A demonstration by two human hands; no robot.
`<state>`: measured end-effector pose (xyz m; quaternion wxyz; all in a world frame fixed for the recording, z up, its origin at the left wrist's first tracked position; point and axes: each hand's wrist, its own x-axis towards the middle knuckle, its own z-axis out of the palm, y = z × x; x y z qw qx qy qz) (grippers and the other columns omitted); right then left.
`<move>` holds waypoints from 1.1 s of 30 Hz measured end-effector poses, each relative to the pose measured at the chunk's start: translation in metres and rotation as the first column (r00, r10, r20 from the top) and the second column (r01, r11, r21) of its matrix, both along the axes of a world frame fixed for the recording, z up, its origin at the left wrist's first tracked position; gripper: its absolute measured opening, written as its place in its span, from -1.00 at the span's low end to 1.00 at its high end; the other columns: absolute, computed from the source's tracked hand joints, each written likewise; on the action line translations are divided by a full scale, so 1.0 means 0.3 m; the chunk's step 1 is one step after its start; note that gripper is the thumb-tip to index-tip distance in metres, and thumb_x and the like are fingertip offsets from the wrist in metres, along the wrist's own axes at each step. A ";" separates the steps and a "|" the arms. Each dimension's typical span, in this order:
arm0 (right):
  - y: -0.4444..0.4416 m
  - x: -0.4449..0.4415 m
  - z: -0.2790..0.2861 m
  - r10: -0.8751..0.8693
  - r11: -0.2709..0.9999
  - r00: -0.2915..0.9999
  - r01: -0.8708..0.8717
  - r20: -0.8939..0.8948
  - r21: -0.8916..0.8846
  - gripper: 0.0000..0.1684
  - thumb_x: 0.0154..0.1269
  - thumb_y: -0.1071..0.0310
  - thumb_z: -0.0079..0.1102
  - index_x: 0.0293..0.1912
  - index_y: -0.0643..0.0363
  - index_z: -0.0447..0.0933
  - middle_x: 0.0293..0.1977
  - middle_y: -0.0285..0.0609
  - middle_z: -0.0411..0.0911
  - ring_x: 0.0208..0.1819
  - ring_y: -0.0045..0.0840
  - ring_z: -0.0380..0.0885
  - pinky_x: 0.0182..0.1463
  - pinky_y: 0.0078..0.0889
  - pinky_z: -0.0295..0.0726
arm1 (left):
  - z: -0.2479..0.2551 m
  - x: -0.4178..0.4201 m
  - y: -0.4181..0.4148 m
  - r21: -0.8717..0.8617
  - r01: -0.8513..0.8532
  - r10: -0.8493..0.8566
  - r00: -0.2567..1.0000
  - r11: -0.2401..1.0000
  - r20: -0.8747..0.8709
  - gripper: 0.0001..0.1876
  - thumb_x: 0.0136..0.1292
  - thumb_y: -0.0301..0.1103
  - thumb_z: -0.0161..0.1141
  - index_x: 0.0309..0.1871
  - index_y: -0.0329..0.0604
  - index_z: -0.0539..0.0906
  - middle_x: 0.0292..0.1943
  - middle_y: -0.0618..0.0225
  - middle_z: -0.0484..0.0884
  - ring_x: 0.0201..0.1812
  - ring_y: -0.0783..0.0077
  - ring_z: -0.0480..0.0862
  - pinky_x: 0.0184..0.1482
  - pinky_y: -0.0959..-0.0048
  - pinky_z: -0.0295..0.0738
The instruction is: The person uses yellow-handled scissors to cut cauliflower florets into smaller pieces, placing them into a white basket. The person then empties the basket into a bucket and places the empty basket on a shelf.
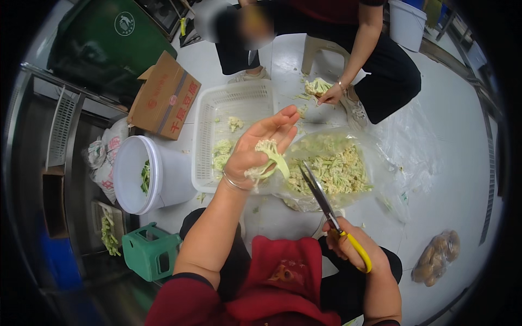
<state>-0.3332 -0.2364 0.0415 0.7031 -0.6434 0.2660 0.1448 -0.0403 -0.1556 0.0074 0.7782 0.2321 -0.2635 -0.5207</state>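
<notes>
My left hand [261,146] is raised palm up over the right side of a white plastic basket [197,134], with cauliflower florets [271,157] held under its thumb. A few other florets [235,123] lie in the basket. In my right hand [352,244] are scissors [322,197] with yellow handles, their blades pointing up and left, slightly parted. Beyond the blades, a clear plastic bag [381,163] full of cut cauliflower pieces [336,171] lies on the floor.
Opposite, another person sits on a stool [322,51], a hand at a cauliflower piece [318,87]. To the left are a white bucket [173,175] with greens, a cardboard box [165,98], a green stool [151,252] and a green bin [110,45]. A bag of brown round items [435,258] lies right.
</notes>
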 end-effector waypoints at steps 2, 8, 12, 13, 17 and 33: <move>0.022 0.030 -0.006 0.067 0.996 0.998 -0.067 0.000 -0.058 -0.59 0.34 0.24 0.04 0.13 0.18 0.36 -0.32 -0.04 0.58 -0.25 -0.15 0.59 -0.09 -0.31 0.53 | 0.015 0.002 0.003 -0.016 -0.001 0.001 1.000 1.000 0.024 -0.22 -0.11 -0.55 0.24 0.33 -0.48 0.35 0.50 -0.15 0.03 0.56 -0.06 -0.07 0.58 0.11 -0.25; 0.038 0.107 0.019 0.199 0.970 0.980 -0.193 0.027 -0.151 -0.56 0.32 0.26 0.09 0.14 0.17 0.35 -0.28 0.06 0.61 -0.16 0.00 0.59 -0.08 -0.19 0.54 | 0.025 0.000 0.030 -0.043 0.034 -0.035 0.999 0.998 -0.004 -0.23 -0.10 -0.56 0.23 0.32 -0.48 0.36 0.49 -0.14 0.09 0.55 -0.06 -0.02 0.57 0.12 -0.20; 0.044 0.119 0.026 0.188 0.974 0.980 -0.176 0.072 -0.140 -0.59 0.32 0.27 0.04 0.13 0.16 0.35 -0.30 0.05 0.60 -0.17 -0.02 0.60 -0.08 -0.20 0.54 | 0.016 0.006 0.048 -0.050 0.069 -0.069 0.998 0.996 -0.006 -0.24 -0.11 -0.53 0.23 0.31 -0.47 0.39 0.45 -0.15 0.17 0.52 -0.06 0.09 0.56 0.11 -0.13; 0.048 0.122 0.024 0.188 0.973 0.980 -0.177 0.063 -0.146 -0.60 0.32 0.28 0.02 0.13 0.16 0.36 -0.30 0.03 0.60 -0.18 -0.05 0.60 -0.09 -0.21 0.54 | 0.010 0.012 0.051 -0.063 0.084 -0.084 0.996 0.994 -0.006 -0.25 -0.10 -0.52 0.24 0.31 -0.47 0.39 0.45 -0.16 0.19 0.51 -0.07 0.12 0.56 0.10 -0.12; 0.059 0.119 0.005 0.150 0.989 0.987 -0.149 0.061 -0.018 -0.62 0.32 0.29 -0.03 0.11 0.15 0.38 -0.34 -0.05 0.59 -0.25 -0.18 0.60 -0.11 -0.28 0.54 | 0.010 0.019 0.063 -0.073 0.098 -0.097 0.995 0.993 0.014 -0.25 -0.08 -0.46 0.27 0.30 -0.45 0.41 0.43 -0.16 0.23 0.48 -0.08 0.20 0.54 0.06 -0.08; 0.067 0.105 -0.013 0.030 0.999 0.999 -0.029 0.033 -0.043 -0.72 0.38 0.20 0.12 -0.03 0.15 0.50 -0.51 -0.16 0.51 -0.46 -0.45 0.47 -0.28 -0.44 0.50 | 0.016 0.009 0.077 0.003 0.195 -0.194 0.980 0.981 -0.047 -0.32 0.01 -0.50 0.22 0.29 -0.45 0.37 0.33 -0.33 0.30 0.43 -0.24 0.24 0.50 -0.15 -0.06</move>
